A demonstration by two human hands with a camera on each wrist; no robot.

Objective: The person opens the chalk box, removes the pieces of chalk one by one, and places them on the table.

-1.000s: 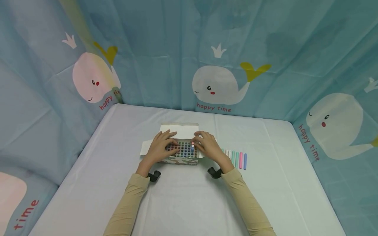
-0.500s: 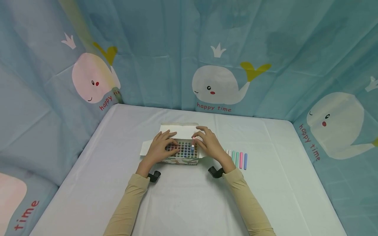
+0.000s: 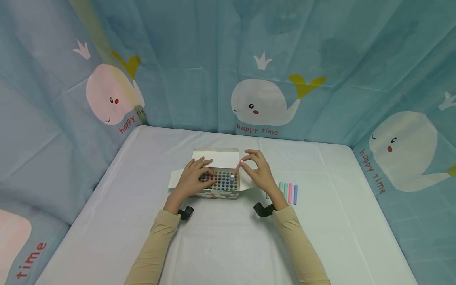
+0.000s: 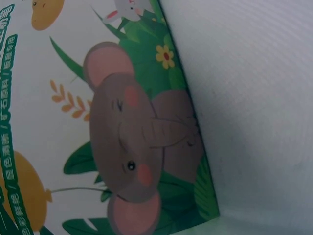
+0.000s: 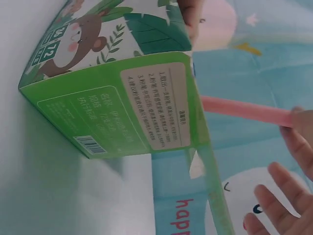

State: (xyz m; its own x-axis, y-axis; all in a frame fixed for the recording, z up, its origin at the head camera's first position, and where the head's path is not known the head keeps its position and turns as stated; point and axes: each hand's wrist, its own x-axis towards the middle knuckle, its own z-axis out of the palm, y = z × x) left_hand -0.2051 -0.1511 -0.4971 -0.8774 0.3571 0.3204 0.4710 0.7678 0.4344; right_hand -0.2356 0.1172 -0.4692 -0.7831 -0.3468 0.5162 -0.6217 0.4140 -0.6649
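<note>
A printed cardboard chalk box (image 3: 215, 194) stands uncovered on the table, its top showing rows of round chalk ends. My left hand (image 3: 192, 177) rests over the box's left side, thumb and forefinger lying across the chalk ends. Between thumb and forefinger, my right hand (image 3: 263, 173) pinches the upper end of a pink chalk stick (image 5: 244, 111). That stick leans, its lower end right at the box's right back part. Nearer the front, a blue chalk stick (image 3: 232, 179) with a pale top pokes up above the others. The left wrist view shows only the box's elephant print (image 4: 127, 132).
Several chalk sticks (image 3: 286, 192) in green, teal, pink and blue lie in a row right of the box, partly behind my right forearm. The lid (image 3: 215, 158) stands folded back, and side flaps (image 3: 175, 179) stick out. A whale-printed curtain (image 3: 199, 91) surrounds the white table.
My right hand has drawn the pink chalk stick upward and to the right, and the stick has gone from upright to leaning. The left hand has stayed in place.
</note>
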